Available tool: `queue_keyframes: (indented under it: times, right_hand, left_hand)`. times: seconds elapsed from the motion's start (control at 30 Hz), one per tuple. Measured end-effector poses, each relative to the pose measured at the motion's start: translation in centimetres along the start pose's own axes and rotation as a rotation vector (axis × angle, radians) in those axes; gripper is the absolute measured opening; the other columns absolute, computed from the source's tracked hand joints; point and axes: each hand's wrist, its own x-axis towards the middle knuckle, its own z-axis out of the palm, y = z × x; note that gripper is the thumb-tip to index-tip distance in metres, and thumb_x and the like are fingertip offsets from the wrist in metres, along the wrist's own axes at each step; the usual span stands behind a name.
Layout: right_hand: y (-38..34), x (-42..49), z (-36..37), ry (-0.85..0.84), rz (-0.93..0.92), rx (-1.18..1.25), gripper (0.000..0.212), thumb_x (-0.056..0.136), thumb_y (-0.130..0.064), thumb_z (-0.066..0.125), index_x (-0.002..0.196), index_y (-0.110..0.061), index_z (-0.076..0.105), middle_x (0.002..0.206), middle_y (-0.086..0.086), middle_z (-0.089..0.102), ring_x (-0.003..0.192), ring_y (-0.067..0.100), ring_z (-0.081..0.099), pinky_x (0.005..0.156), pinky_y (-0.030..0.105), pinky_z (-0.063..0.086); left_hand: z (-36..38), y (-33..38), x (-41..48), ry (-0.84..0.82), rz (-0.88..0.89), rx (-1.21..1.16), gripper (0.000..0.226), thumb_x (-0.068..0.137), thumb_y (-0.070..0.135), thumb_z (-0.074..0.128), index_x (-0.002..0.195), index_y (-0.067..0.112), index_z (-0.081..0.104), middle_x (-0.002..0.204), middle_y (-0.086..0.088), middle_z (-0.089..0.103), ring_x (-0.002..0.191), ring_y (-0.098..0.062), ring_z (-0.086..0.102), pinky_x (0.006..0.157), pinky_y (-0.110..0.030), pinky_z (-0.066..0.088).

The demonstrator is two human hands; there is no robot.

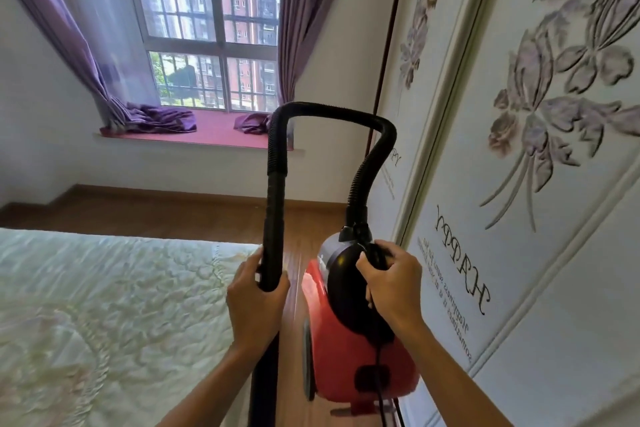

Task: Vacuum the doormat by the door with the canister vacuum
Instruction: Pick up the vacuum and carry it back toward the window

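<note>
Now the red canister vacuum [349, 350] is over the wooden floor [304, 218], between the bed [104, 305] and the wardrobe [519, 184]. The right hand [391, 282] is curled firmly around its black top handle [375, 255]. The left hand [254, 302] wraps the black tube [273, 225] just beside. The ribbed hose [332, 113] arches high between them, before a window [207, 28].

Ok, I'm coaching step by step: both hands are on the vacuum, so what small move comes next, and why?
Probably turn and carry it toward the door. The right hand grips the red canister by its handle, the left hand grips the black tube, and only bed, window and wardrobe show; no doormat in view.
</note>
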Motion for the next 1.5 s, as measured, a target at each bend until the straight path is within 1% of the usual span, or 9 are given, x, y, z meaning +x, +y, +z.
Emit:
queue_keyframes:
  times: [0.13,0.27,0.5,0.7,0.8,1.07,1.23,1.4,1.5]
  right_hand:
    - [1.5,5.5,2.9,0.004,-0.008,-0.015,0.021,0.089,-0.013,0.072,0.108,-0.017,0.064,0.058,0.008,0.066,0.030,0.015,0.053,0.033,0.025,0.046]
    - [2.4,11.7,5.8,0.007,-0.017,-0.033,0.020,0.089,-0.012,0.072,0.104,-0.021,0.063,0.053,0.006,0.063,0.030,0.015,0.052,0.034,0.027,0.046]
    - [3.1,20.5,8.8,0.049,-0.019,-0.016,0.019,0.089,-0.012,0.071,0.104,-0.020,0.064,0.054,0.008,0.063,0.031,0.017,0.051,0.034,0.029,0.047]
    - [5.4,27.0,10.8,0.094,-0.016,0.014,0.020,0.088,-0.011,0.071,0.103,-0.021,0.064,0.054,0.008,0.063,0.030,0.017,0.050,0.033,0.027,0.045]
    - [7.1,30.6,11.7,0.113,0.005,0.036,0.021,0.089,-0.011,0.071,0.107,-0.018,0.065,0.055,0.007,0.063,0.030,0.016,0.049,0.033,0.024,0.043]
    - [12.9,43.2,14.3,0.084,0.047,0.034,0.030,0.089,-0.012,0.071,0.118,-0.006,0.065,0.052,0.004,0.061,0.029,0.014,0.049,0.034,0.024,0.043]
    - [16.1,50.7,15.5,0.057,0.065,0.000,0.035,0.088,-0.011,0.072,0.122,-0.004,0.064,0.055,0.008,0.063,0.029,0.013,0.050,0.033,0.022,0.043]
    - [19.2,56.5,17.3,0.020,0.054,-0.045,0.036,0.087,-0.013,0.072,0.122,-0.006,0.065,0.093,0.024,0.072,0.037,0.008,0.056,0.039,0.018,0.045]
    - [21.1,59.7,18.4,0.009,0.092,-0.056,0.038,0.087,-0.015,0.073,0.123,-0.007,0.065,0.081,0.020,0.072,0.038,0.009,0.056,0.040,0.020,0.046]
  left_hand:
    - [3.3,-2.7,5.3,0.005,-0.001,-0.008,0.056,0.075,0.011,0.084,0.127,0.014,0.063,0.099,-0.001,0.070,0.079,-0.007,0.066,0.068,-0.004,0.049]
    - [6.9,-4.6,11.3,-0.008,0.003,-0.043,0.057,0.075,0.008,0.083,0.128,0.012,0.062,0.097,-0.004,0.070,0.073,-0.015,0.068,0.068,0.000,0.046]
    - [11.8,-7.3,19.4,-0.023,-0.010,-0.076,0.059,0.076,0.008,0.081,0.131,0.017,0.060,0.107,-0.002,0.070,0.083,-0.014,0.068,0.067,-0.008,0.051]
    - [16.9,-9.5,25.0,-0.024,0.016,-0.077,0.059,0.077,0.012,0.082,0.132,0.012,0.060,0.113,-0.003,0.070,0.096,-0.018,0.068,0.077,-0.028,0.060]
    - [20.2,-10.6,27.7,-0.043,0.033,-0.072,0.058,0.078,0.015,0.082,0.131,0.016,0.060,0.111,0.006,0.068,0.097,-0.015,0.067,0.078,-0.037,0.061]
    - [30.8,-12.7,36.2,-0.073,0.047,-0.079,0.059,0.077,0.015,0.083,0.131,0.018,0.060,0.104,0.027,0.058,0.093,-0.004,0.065,0.074,-0.032,0.061]
    - [36.4,-15.0,41.0,-0.049,-0.007,-0.077,0.054,0.081,0.016,0.080,0.130,0.020,0.059,0.111,0.006,0.068,0.097,-0.013,0.068,0.077,-0.038,0.062]
    - [40.1,-16.9,44.8,-0.053,-0.050,-0.019,0.055,0.081,0.016,0.079,0.131,0.018,0.059,0.111,0.003,0.068,0.096,-0.015,0.069,0.076,-0.040,0.062]
    - [42.4,-18.1,47.2,-0.064,-0.065,0.018,0.057,0.080,0.017,0.079,0.133,0.016,0.058,0.111,0.003,0.068,0.094,-0.013,0.068,0.077,-0.041,0.061]
